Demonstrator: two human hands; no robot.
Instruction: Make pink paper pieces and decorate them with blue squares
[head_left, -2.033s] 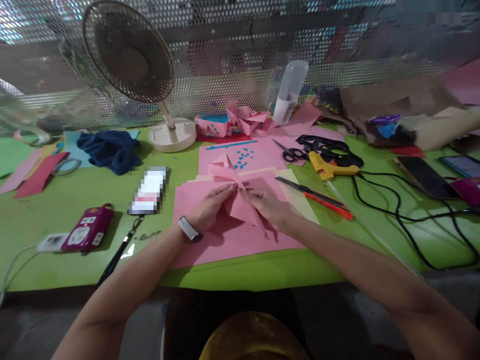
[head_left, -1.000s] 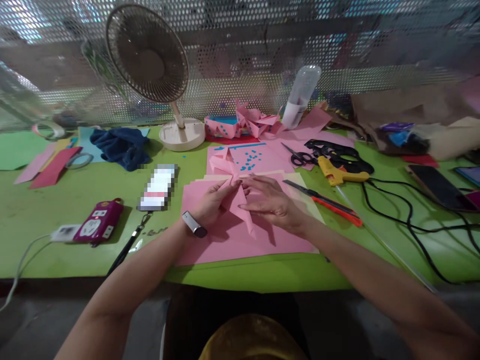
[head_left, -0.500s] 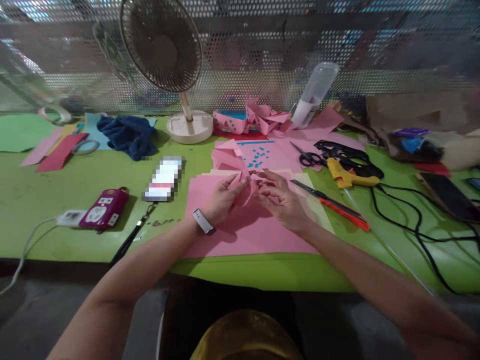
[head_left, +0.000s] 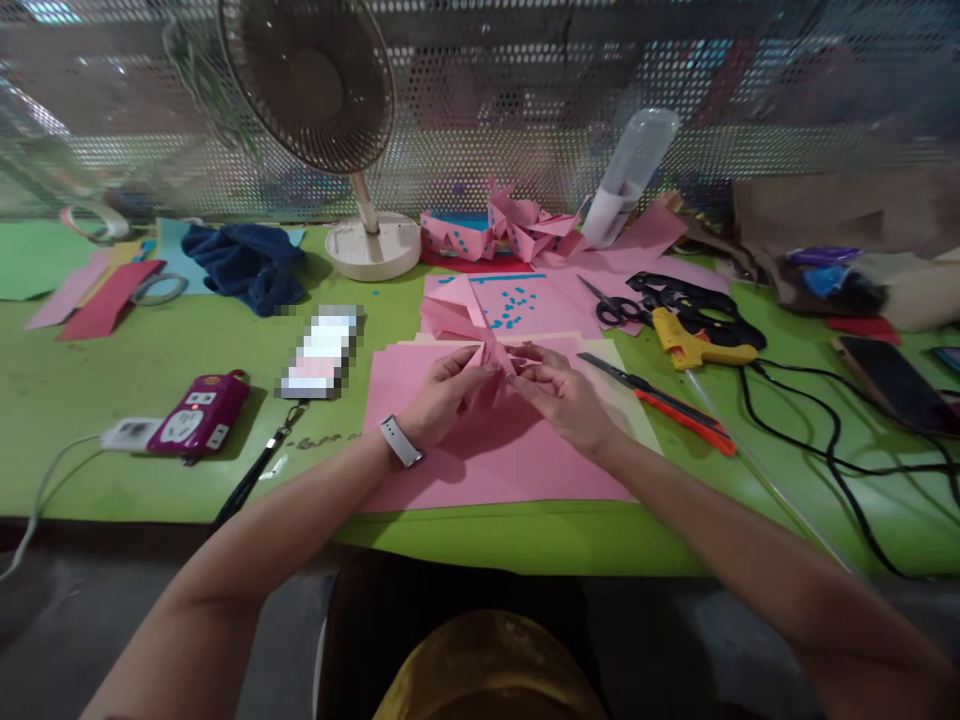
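Folded pink paper point(head_left: 491, 352): over stacked sheets point(head_left: 502, 470) on tabletop point(head_left: 97, 370) | left hand point(head_left: 448, 395) at its 8 o'clock, right hand point(head_left: 556, 397) at its 4: both pinching its folds between fingertips | utility knife point(head_left: 660, 400), 3 o'clock, near right hand | phone point(head_left: 322, 350), 9 o'clock, well apart | dotted pink paper pieces point(head_left: 521, 230), 12 o'clock

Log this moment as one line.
left hand: pinching folded pink paper; right hand: pinching same paper; below: flat pink paper sheet; right of hands: orange-and-black utility knife
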